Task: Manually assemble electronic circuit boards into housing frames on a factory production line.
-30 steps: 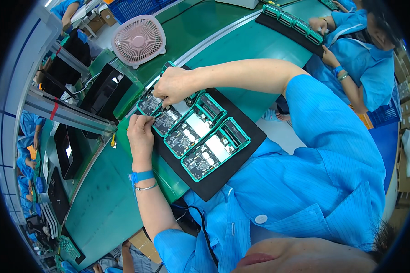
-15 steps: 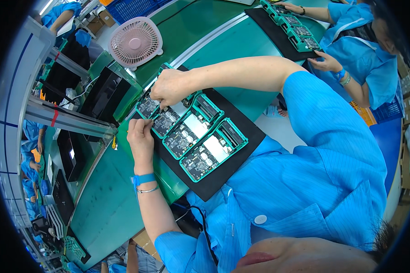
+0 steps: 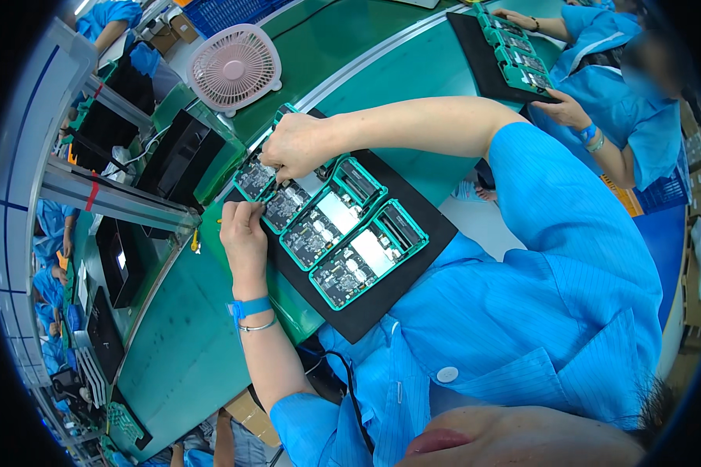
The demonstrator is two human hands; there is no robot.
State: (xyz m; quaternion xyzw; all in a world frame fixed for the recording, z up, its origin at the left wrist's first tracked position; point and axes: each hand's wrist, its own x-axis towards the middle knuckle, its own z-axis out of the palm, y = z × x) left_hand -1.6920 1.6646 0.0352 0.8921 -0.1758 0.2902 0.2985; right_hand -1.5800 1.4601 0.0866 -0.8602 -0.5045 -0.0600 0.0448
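Note:
A row of green-framed circuit board housings rests on a black mat (image 3: pixel 358 323), each with a dark board and a bright metal plate. The nearest housing (image 3: pixel 370 257) and the one beside it (image 3: pixel 319 229) lie untouched. My left hand (image 3: pixel 244 237), with a blue strap at its wrist, is closed, fingertips pinched at the left end of the third housing (image 3: pixel 284 206). Over the far part of the row my right hand (image 3: pixel 297 144) is closed too, its fingertips pointing down at the boards. It covers part of the far housing (image 3: pixel 253 177). Whatever either hand pinches is hidden.
A pink fan (image 3: pixel 234 68) stands beyond the mat on the green table (image 3: pixel 187 311). Left of it are a metal frame post (image 3: pixel 117 187) and black panels (image 3: pixel 179 159). At the upper right a co-worker's hand (image 3: pixel 565 109) holds another mat (image 3: pixel 475 66) with similar housings.
My hands stay at nearly the same spots over the housings, with only slight finger movement. The co-worker's mat and housings have shifted a little to the right.

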